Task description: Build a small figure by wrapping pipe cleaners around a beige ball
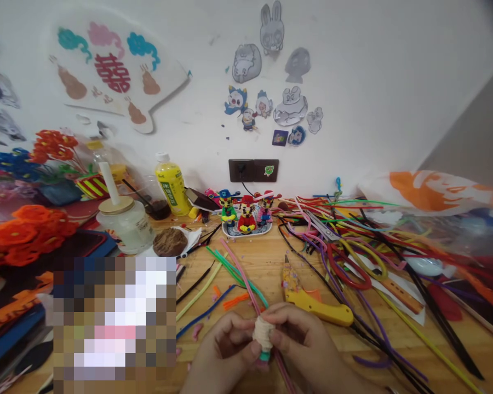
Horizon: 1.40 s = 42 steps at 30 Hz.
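Observation:
Near the bottom middle of the head view, my left hand (225, 347) and my right hand (306, 339) come together, thumbs and fingertips pinching a small cream coil of fuzzy craft stem (263, 331). A green and pinkish part shows at the coil's lower end. Long pink stems (246, 284) run behind the coil and my fingers, with green stems (225, 268) beside them. Just to the right of my right hand lies a yellow glue gun (326, 309), its nozzle pointing away from me. Blue (207, 312) and orange stem pieces (236, 300) lie left of the hands.
Three fuzzy figures (247, 213) stand on a small tray (246, 233) by the wall. Scissors with red handles (345, 268) lie among tangled stems at right. A yellow bottle (173, 186), a glass jar (127, 227) and orange flowers (22, 235) are at left. A blurred patch covers the lower left.

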Tool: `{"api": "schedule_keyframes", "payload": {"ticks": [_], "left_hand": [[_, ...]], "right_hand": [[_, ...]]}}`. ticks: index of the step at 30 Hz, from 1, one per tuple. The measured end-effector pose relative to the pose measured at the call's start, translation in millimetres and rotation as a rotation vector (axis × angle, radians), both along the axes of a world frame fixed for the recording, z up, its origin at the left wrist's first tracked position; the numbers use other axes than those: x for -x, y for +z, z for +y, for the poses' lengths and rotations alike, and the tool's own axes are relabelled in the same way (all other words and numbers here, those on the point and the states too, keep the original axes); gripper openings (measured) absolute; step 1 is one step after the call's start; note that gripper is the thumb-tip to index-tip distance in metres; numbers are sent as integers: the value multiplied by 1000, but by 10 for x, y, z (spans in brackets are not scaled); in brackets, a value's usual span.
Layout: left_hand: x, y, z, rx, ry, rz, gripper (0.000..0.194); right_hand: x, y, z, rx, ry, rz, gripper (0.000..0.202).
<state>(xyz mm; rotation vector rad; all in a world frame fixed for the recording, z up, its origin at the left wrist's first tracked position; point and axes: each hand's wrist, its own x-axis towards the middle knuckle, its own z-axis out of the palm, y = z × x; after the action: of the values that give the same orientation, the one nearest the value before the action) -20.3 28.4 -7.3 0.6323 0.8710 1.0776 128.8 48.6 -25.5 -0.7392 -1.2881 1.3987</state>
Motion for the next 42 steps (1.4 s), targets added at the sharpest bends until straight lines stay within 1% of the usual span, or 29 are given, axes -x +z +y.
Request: {"api": "schedule_keyframes", "payload": {"ticks": [4, 9, 16, 23, 28, 30, 33, 38, 42], "left_hand": [[0, 0, 2, 8, 4, -7, 28], [-4, 22, -2, -52, 5, 22, 27], [38, 28, -9, -152, -54, 159, 23], [-9, 51, -46, -185, 13, 199, 23], [-2, 55, -75, -246, 114, 293, 16], [20, 73, -76, -264, 107, 341, 12], [49, 115, -68, -284, 65, 381, 8], [39, 127, -68, -282, 44, 381, 7], [-14, 103, -90, -278, 90, 303, 13]], "right_hand": [[6, 37, 8, -4, 5, 11, 11], [15, 51, 1, 25, -5, 22, 10], [12, 90, -16, 14, -11, 45, 10], [19, 99, -4, 25, 27, 117, 10], [3, 123, 0, 49, 77, 146, 12], [-6, 137, -2, 57, 91, 151, 13], [-18, 155, -4, 72, 108, 146, 14], [-13, 128, 9, 55, 147, 167, 15], [8, 96, 17, 20, 142, 149, 16]]}}
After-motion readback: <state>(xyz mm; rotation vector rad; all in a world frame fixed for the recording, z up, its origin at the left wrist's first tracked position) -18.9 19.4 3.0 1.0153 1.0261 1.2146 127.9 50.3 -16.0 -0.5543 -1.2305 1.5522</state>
